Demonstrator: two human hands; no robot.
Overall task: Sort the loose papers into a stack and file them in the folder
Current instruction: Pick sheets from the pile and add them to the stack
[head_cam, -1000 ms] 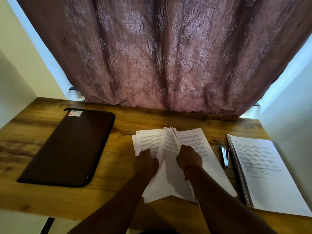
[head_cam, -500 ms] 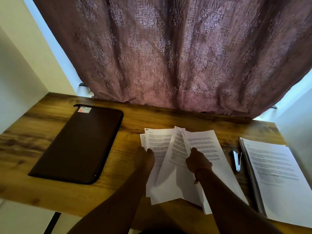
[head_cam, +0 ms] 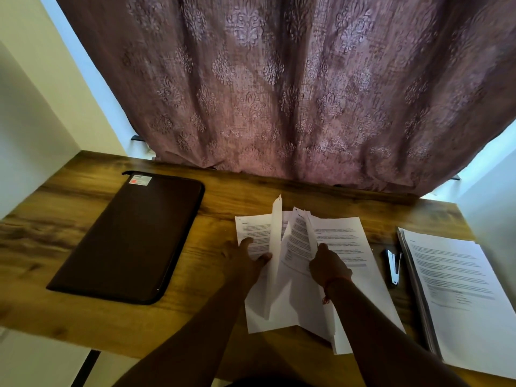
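Several loose printed papers lie fanned out on the middle of the wooden desk. My left hand pinches one sheet and lifts it on edge, its thumb on the sheet below. My right hand grips the bent middle sheets, which stand raised off the desk. A closed dark brown folder with a small label at its far corner lies flat to the left, apart from both hands.
A thick neat stack of printed paper lies at the right edge of the desk. A black stapler sits between that stack and the loose papers. A patterned curtain hangs behind the desk; walls close both sides.
The left hand has lifted one sheet up on its edge. The middle sheets in the right hand have bent upward. The camera has moved closer and tilted.
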